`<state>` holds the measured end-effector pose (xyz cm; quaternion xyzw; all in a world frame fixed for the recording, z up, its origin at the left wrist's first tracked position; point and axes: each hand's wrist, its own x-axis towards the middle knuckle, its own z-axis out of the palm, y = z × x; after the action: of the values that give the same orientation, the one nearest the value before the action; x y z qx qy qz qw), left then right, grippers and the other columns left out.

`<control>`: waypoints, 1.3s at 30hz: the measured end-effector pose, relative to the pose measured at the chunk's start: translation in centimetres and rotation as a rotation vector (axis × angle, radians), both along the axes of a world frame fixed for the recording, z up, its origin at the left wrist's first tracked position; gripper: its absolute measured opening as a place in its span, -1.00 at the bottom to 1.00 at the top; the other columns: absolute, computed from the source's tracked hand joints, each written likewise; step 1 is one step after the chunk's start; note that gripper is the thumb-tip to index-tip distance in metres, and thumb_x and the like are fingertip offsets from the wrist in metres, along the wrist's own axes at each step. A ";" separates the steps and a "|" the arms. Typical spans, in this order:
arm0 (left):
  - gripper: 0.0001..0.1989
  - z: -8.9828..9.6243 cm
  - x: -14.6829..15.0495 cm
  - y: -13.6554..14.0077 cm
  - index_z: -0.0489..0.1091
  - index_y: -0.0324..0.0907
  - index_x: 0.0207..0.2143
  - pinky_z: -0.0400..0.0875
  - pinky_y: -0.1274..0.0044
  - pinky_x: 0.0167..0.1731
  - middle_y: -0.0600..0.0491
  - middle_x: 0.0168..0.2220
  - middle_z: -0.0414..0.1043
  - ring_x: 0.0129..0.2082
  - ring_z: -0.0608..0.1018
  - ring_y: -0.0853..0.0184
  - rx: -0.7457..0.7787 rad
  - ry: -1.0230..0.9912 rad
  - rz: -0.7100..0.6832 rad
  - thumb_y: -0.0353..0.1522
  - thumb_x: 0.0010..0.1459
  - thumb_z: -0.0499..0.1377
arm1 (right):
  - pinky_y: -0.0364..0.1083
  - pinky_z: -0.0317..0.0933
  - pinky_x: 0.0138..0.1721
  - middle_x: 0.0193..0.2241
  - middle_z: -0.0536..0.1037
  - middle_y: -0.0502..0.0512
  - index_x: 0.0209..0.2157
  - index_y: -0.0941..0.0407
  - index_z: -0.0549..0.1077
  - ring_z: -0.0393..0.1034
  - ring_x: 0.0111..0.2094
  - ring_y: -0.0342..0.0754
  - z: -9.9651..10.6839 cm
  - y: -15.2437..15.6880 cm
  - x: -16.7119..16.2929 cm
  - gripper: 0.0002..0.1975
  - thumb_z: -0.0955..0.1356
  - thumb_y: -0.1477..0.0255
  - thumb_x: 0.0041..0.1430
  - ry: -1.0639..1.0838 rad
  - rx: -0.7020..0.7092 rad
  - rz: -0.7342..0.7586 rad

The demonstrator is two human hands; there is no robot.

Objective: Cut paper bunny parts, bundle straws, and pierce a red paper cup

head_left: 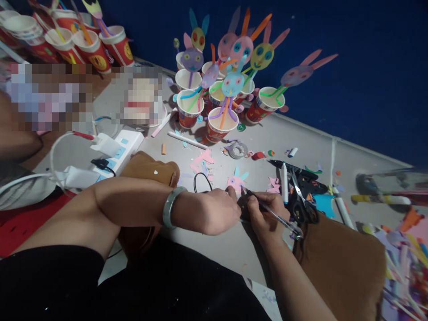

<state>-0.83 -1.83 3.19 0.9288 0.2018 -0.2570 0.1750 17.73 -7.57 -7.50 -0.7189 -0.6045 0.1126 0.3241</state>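
Behind our grey table (230, 247) rises a dark blue wall (364, 84), and red paper cups (220, 131) stand near it. On the table before us lies a pink paper face (234, 182) with blue ears (237, 171). Our right fingers (254, 208) are clamped on a clear pen (274, 216), its tip at the face; our left fingers (233, 195) rest at the face's lower edge, but we cannot tell whether they are together.
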 end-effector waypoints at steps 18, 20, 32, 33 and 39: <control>-0.41 0.8 0.0 0.2 0.22 -0.39 0.31 0.45 0.47 -0.36 -0.52 0.27 0.20 -0.18 0.61 0.15 -0.009 0.023 -0.004 -0.55 0.22 -0.01 | -0.02 0.36 -0.37 -0.45 0.60 0.10 -0.38 0.10 0.48 0.51 -0.43 0.01 -0.1 0.0 0.0 -0.72 0.37 0.15 0.16 0.003 0.084 -0.008; -0.40 0.7 0.0 0.2 0.20 -0.40 0.32 0.46 0.46 -0.34 -0.52 0.26 0.21 -0.16 0.61 0.13 -0.003 0.013 -0.008 -0.55 0.22 -0.01 | -0.01 0.37 -0.37 -0.43 0.61 0.11 -0.35 0.10 0.49 0.51 -0.43 0.01 0.0 -0.1 -0.1 -0.72 0.37 0.15 0.18 0.006 0.086 0.011; -0.42 0.8 0.0 0.1 0.16 -0.50 0.32 0.58 0.40 -0.24 -0.59 0.28 0.18 0.11 0.54 -0.06 0.034 -0.061 0.012 -0.55 0.25 0.02 | -0.01 0.45 -0.33 -0.36 0.67 0.15 -0.23 0.10 0.56 0.59 -0.37 0.02 0.3 0.3 -0.6 -0.72 0.35 0.19 0.24 0.024 0.044 0.173; -0.42 0.8 0.0 0.1 0.15 -0.51 0.33 0.58 0.39 -0.22 -0.60 0.27 0.18 0.14 0.52 -0.08 0.038 -0.065 0.009 -0.55 0.26 0.01 | -0.02 0.45 -0.34 -0.36 0.67 0.15 -0.23 0.10 0.56 0.59 -0.37 0.02 0.3 0.3 -0.7 -0.72 0.35 0.18 0.24 0.010 0.046 0.179; -0.40 0.6 0.0 0.0 0.08 -0.48 0.37 0.57 0.40 -0.21 -0.57 0.30 0.16 0.12 0.54 -0.07 0.026 -0.040 0.017 -0.52 0.29 0.01 | -0.05 0.46 -0.38 -0.37 0.67 0.14 -0.25 0.09 0.58 0.59 -0.39 0.01 0.3 0.4 -0.6 -0.70 0.34 0.17 0.25 -0.069 0.073 0.202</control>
<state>-0.85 -1.81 3.80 0.9342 0.2097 -0.2341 0.1690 17.14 -7.13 -7.17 -0.6457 -0.6882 0.0978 0.3160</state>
